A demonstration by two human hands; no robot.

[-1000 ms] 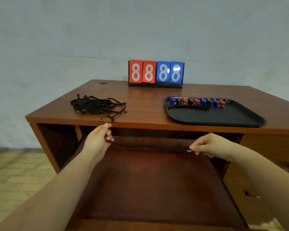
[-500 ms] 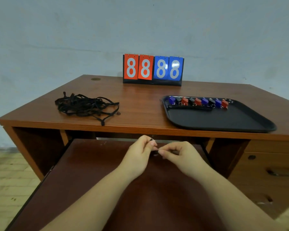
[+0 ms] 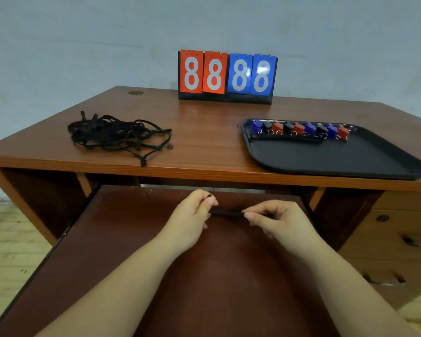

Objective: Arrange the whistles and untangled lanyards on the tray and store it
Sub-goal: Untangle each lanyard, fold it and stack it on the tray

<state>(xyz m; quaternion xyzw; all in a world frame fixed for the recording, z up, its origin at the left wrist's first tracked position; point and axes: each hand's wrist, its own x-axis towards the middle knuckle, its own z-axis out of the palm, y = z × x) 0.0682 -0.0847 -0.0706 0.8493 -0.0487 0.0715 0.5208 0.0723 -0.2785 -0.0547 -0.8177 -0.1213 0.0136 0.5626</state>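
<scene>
Both hands over pull-out shelf (image 3: 131, 251): left hand (image 3: 192, 220) and right hand (image 3: 280, 222) pinching black lanyard (image 3: 226, 212) taut; tray (image 3: 338, 156) at desk's right edge.

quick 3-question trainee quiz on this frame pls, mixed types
1. True or false: the whistles lie in a row along the far edge of the black tray.
2. Where is the tangled lanyard pile? A) on the tray B) on the desk's left part C) on the pull-out shelf
3. Fill in: the left hand and right hand pinch a folded black ____ over the pull-out shelf.

Key: 1 true; 2 B; 3 lanyard.
</scene>
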